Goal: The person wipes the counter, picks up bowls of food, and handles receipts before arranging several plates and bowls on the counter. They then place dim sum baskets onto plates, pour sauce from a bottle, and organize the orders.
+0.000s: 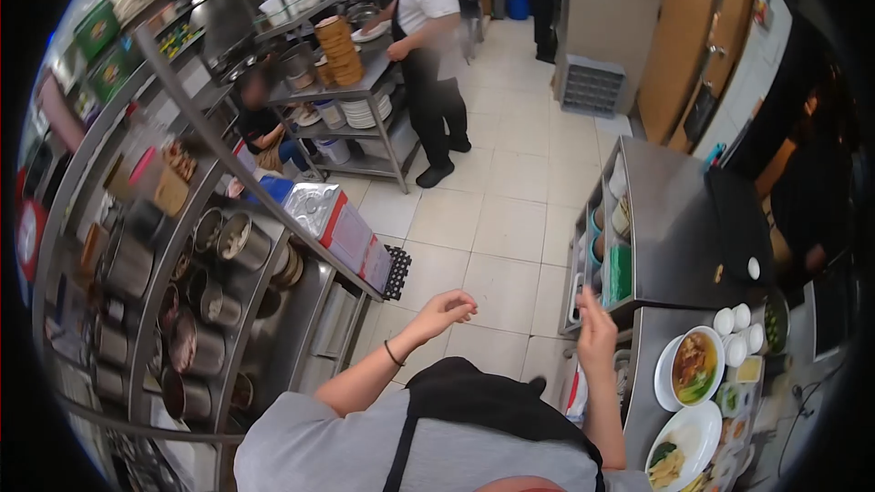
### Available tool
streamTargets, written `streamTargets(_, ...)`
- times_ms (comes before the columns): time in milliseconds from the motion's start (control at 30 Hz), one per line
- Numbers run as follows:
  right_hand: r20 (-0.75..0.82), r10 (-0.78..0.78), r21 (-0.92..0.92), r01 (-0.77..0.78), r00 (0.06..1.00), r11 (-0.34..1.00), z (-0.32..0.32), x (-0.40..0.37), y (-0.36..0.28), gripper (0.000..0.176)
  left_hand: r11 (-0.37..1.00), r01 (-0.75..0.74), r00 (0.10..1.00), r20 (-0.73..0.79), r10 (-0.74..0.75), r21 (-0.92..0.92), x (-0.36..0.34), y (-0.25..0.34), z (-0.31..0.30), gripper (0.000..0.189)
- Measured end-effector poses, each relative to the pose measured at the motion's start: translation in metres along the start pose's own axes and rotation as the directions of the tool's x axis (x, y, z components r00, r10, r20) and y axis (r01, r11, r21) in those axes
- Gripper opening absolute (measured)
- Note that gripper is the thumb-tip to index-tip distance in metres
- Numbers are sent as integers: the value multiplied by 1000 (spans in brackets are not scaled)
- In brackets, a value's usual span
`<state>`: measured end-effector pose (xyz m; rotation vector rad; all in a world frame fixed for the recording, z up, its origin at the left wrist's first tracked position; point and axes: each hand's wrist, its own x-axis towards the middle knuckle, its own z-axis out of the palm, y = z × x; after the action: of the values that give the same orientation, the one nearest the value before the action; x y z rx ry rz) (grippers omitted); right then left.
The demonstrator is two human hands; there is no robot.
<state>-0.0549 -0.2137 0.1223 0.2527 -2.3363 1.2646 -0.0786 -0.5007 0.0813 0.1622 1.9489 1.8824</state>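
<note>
My left hand point(447, 308) is held out over the tiled floor, its fingers loosely bent with nothing visible in them. A dark band circles that wrist. Off to the right, my right hand point(595, 333) is raised beside the steel counter, fingers stretched upward and apparently holding nothing. The closest dishes to it are a white bowl point(698, 366) of noodle-like food with greens and an oval white plate point(685, 445) with pale food and dark greens. Both hands appear apart from these dishes.
A steel shelf rack with metal pots point(241, 241) stands on the left, next to a red-and-white tin point(342, 223). Ahead, a person in an apron point(427, 46) works at a steel table with bamboo steamers point(339, 50). White cups point(736, 330) sit on the right counter.
</note>
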Motion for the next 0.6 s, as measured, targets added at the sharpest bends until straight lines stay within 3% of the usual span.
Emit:
streamTargets(33,54,95,72,-99,994,992,11,-5,14,29,1000,21,1000,-22,-21,-2,2,-3,-4,16)
streamTargets(133,142,84,34,-89,986,995,32,1,34,28,997,76,996,-47,-76,11,11,-11,-13,18)
streamTargets(200,159,112,32,-119,981,992,46,13,48,27,986,120,992,-51,-115,118,23,-13,-17,19)
streamTargets(267,137,-12,66,3,990,998,57,31,67,24,977,113,993,-57,-104,183,39,-8,-19,19)
streamTargets(333,189,28,95,-47,982,994,63,53,87,21,965,100,994,-67,-86,243,57,0,-17,19)
streamTargets(400,327,175,64,-206,929,976,68,85,104,21,949,103,992,-106,-74,300,78,11,-14,20)
streamTargets(433,334,164,71,-199,928,977,71,102,115,21,948,104,990,-120,-71,300,89,14,-11,20)
streamTargets(500,162,-54,66,44,985,997,84,133,140,20,925,125,989,-123,-86,359,110,19,-7,20)
streamTargets(600,56,-179,-54,182,982,982,105,176,181,23,892,126,990,-109,-87,434,142,39,3,20)
